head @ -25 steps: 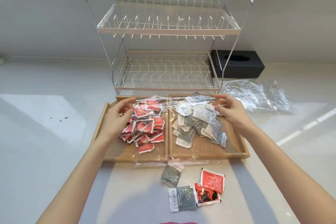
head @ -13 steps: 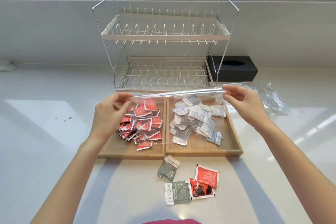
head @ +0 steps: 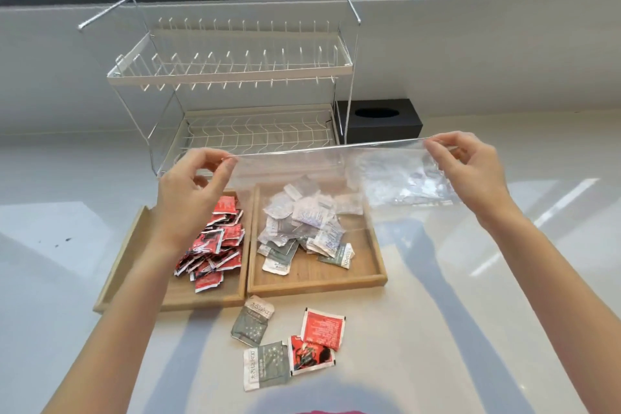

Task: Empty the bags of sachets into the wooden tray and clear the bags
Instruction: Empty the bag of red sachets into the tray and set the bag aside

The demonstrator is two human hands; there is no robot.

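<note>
A clear plastic bag (head: pixel 322 175) hangs stretched above the wooden tray (head: pixel 336 282), empty as far as I can see. My left hand (head: pixel 191 188) pinches its left top corner and my right hand (head: pixel 470 171) pinches its right top corner. The tray has two compartments: red sachets (head: pixel 215 245) are piled in the left one, white and grey sachets (head: pixel 302 228) in the right one. Several loose sachets (head: pixel 289 343), grey and red, lie on the counter in front of the tray. A second crumpled clear bag (head: pixel 403 185) lies on the counter behind the held bag, to the tray's right.
A two-tier white wire dish rack (head: pixel 242 101) stands behind the tray against the wall. A black tissue box (head: pixel 379 124) sits to its right. The pale counter (head: pixel 67 178) stretches left and right, with a few dark specks at the left.
Both hands have lifted the clear bag off the sachets and up above the tray, pulling it taut. The camera has tilted up, bringing the window into view.
</note>
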